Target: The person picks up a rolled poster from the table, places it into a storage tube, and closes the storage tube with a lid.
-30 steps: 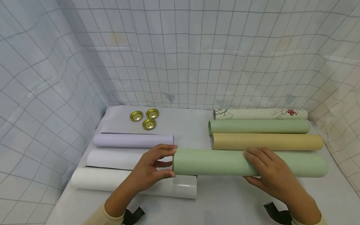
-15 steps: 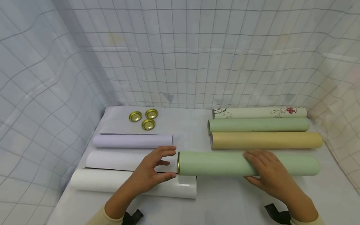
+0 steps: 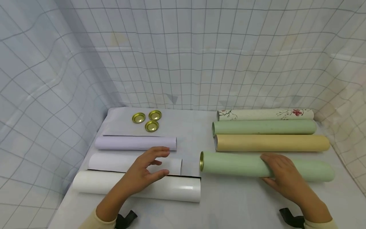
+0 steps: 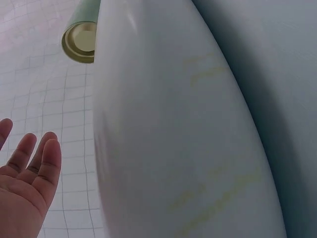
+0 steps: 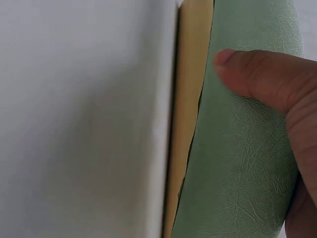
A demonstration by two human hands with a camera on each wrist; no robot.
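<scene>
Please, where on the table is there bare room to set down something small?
Two patches look bare: at the back, between the gold lids and the flowered roll; and in front, between the glossy white roll, the held green roll and the right hand. It is crowded around the yellow roll and under the left hand.

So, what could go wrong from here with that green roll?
The right fingers hold the front green roll away from the gold cap in its left end; with the left fingers off it, that end might dip. With no finger on the cap, it could slip out. A nudge backwards might set the yellow roll behind it rolling.
</scene>
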